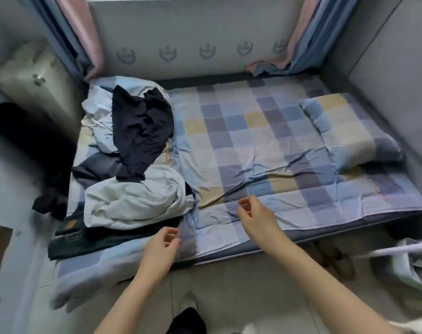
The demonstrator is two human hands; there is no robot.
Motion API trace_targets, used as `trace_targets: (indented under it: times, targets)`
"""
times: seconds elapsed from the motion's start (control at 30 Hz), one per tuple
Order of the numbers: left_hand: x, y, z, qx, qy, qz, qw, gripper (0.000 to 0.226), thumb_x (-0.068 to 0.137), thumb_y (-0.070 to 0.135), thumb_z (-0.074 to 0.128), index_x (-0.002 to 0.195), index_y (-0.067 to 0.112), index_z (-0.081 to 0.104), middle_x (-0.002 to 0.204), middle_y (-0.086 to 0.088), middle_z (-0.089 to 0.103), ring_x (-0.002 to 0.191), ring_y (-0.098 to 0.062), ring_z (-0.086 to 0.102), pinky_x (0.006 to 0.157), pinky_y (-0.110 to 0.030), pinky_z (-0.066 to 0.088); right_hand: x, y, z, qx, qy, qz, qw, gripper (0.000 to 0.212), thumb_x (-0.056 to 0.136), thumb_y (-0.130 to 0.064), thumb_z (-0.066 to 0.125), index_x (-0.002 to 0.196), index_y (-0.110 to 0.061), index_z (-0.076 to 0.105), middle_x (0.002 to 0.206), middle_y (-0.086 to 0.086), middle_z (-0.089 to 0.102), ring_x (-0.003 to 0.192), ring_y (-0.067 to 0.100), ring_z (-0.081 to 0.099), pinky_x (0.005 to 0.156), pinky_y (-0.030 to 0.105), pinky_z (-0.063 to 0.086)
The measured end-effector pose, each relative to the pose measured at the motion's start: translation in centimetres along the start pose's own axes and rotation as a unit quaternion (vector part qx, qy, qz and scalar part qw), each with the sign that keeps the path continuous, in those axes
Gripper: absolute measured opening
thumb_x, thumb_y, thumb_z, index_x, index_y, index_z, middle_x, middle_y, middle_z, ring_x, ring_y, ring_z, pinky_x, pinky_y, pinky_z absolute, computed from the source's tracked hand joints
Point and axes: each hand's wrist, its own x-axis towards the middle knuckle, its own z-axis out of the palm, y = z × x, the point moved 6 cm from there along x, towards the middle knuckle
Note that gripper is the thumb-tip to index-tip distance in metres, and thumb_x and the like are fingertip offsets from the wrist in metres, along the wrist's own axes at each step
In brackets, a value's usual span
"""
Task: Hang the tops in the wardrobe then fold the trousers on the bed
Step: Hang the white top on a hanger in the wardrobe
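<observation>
Both hands — left [162, 242], right [254, 214] — are hovering loosely curled, holding nothing; the clothes [135, 160] are lying just left of them.

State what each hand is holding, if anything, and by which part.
Nothing. The left hand and right hand hover empty, fingers loosely curled, above the bed's near edge beside the pile of clothes.

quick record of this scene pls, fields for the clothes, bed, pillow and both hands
clothes pile: heaped on the left part of the bed, dark top lying over a pale garment
dark trousers: under the pile, at the near edge
bed: checked sheet, right part bare of clothes
pillow: far right, matching checks
left hand: empty, fingers curled, near the trousers
right hand: empty, over the sheet
tops hung: none visible; no wardrobe in view
</observation>
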Motion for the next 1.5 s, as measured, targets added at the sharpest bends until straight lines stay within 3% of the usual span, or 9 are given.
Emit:
trace_targets:
  times: [0.13,0.27,0.53,0.7,0.9,1.03,1.17,1.33,1.5]
  targets:
    - [5.8,-5.8,-3.7,-0.022,0.029,-0.099,0.994,0.016,0.09,0.011,0.061,0.098,0.025,0.063,0.094,0.006,0.068,0.09,-0.012,0.063,0.061,-0.014,0.041,6.4,-1.5,7.9,0.013,-0.071,0.029,0.997,0.021,0.096,-0.032,0.048,0.11,-0.016,0.052,0.097,-0.005,0.057,0.093,0.017,0.054,0.073,0.029,0.039]
    - [11.0,-10.6,-5.4,-0.065,0.033,-0.199,0.977,0.02,0.089,0.009,0.062,0.108,0.015,0.064,0.108,-0.005,0.068,0.104,-0.024,0.063,0.089,-0.035,0.049,12.2,-1.7,13.8,-0.008,-0.122,0.043,0.992,0.018,0.096,-0.032,0.047,0.104,-0.017,0.053,0.096,-0.005,0.057,0.092,0.017,0.053,0.073,0.03,0.039]
    - [20.1,-20.5,-6.8,-0.153,0.092,-0.356,0.917,0.031,0.094,0.018,0.059,0.124,0.011,0.054,0.108,-0.007,0.059,0.106,-0.025,0.056,0.092,-0.04,0.049,25.2,-2.9,27.3,-0.131,-0.209,-0.055,0.968,0.023,0.093,-0.029,0.05,0.106,-0.01,0.055,0.104,0.007,0.06,0.1,0.026,0.056,0.081,0.036,0.046]
    - [25.2,-25.3,-5.6,-0.253,0.107,-0.401,0.874,0.019,0.097,0.026,0.056,0.114,0.018,0.055,0.118,-0.004,0.057,0.1,-0.021,0.059,0.084,-0.037,0.048,30.6,-2.7,36.3,-0.318,-0.241,-0.185,0.898,0.054,0.092,-0.035,0.053,0.139,-0.015,0.034,0.139,0.012,0.037,0.122,0.037,0.035,0.096,0.042,0.039]
    - [29.4,-28.0,-4.1,-0.335,0.093,-0.415,0.841,0.034,0.097,0.032,0.055,0.126,0.014,0.052,0.121,-0.004,0.057,0.107,-0.025,0.06,0.094,-0.04,0.049,33.9,-1.3,41.8,-0.492,-0.23,-0.26,0.799,0.029,0.088,-0.01,0.05,0.116,-0.015,0.057,0.131,0.01,0.047,0.13,0.033,0.033,0.104,0.044,0.028]
    - [30.5,-28.7,-3.1,-0.421,0.068,-0.411,0.806,0.05,0.098,0.043,0.051,0.138,0.014,0.046,0.133,-0.008,0.055,0.117,-0.032,0.057,0.096,-0.045,0.043,33.1,-1.4,42.0,-0.349,-0.237,-0.229,0.877,0.016,0.096,-0.021,0.041,0.081,-0.016,0.045,0.089,0.012,0.061,0.09,0.03,0.055,0.076,0.038,0.034]
    - [30.7,-28.6,-2.3,-0.533,0.053,-0.402,0.742,0.057,0.091,0.062,0.049,0.124,0.015,0.056,0.116,-0.007,0.064,0.108,-0.035,0.06,0.097,-0.055,0.043,30.4,-3.1,40.4,-0.113,-0.252,-0.132,0.952,0.036,0.098,-0.034,0.041,0.065,-0.02,0.035,0.059,-0.006,0.042,0.058,0.012,0.04,0.056,0.032,0.023]
    - [31.6,-25.9,-4.6,-0.65,0.054,-0.331,0.682,0.073,0.079,0.078,0.051,0.115,0.016,0.067,0.103,-0.015,0.069,0.102,-0.033,0.062,0.099,-0.057,0.045,26.9,-7.8,37.6,0.093,-0.324,-0.027,0.941,0.048,0.095,-0.037,0.047,0.054,-0.024,0.025,0.051,-0.012,0.024,0.05,0.003,0.024,0.047,0.016,0.022]
    - [30.3,-22.9,-8.9,-0.645,0.141,-0.36,0.659,0.041,0.093,0.026,0.062,0.129,0.009,0.06,0.118,-0.017,0.067,0.101,-0.031,0.066,0.076,-0.044,0.053,23.2,-11.4,34.1,0.136,-0.331,-0.004,0.934,0.045,0.096,-0.039,0.047,0.061,-0.019,0.028,0.059,-0.005,0.025,0.057,0.011,0.026,0.054,0.024,0.021]
